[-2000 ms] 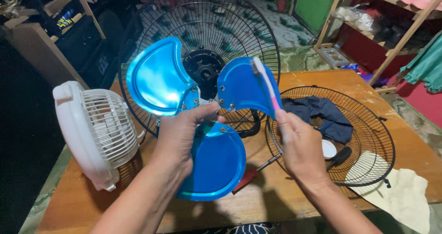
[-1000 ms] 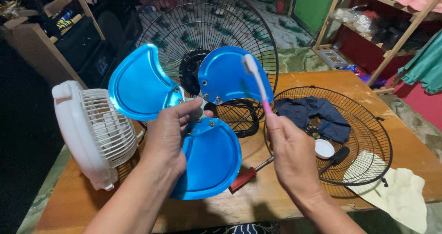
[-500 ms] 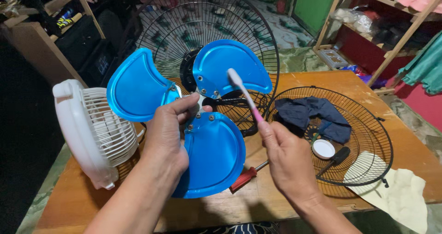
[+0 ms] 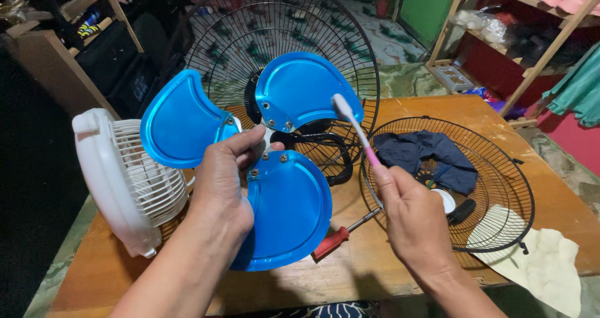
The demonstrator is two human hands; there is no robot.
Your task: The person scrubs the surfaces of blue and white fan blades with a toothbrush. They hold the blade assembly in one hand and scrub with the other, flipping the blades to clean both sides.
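Fan blade (image 4: pixel 275 168): blue, three-lobed, held up above the wooden tabletop (image 4: pixel 412 111).
Left hand (image 4: pixel 225 180): closed around the blade's hub.
Right hand (image 4: pixel 409 215): gripping a pink toothbrush (image 4: pixel 356 129), bristles at the upper lobe's edge.
Nearby: red-handled screwdriver (image 4: pixel 337 240), white fan (image 4: pixel 125 180).

wood table (image 4: pixel 400 115) — screwdriver (image 4: pixel 342 235), grille (image 4: pixel 500 168), cloth (image 4: pixel 550 262)

left hand (image 4: pixel 219 186): grips blue fan blade (image 4: pixel 287 212) | right hand (image 4: pixel 412 221): holds toothbrush (image 4: pixel 355 127)
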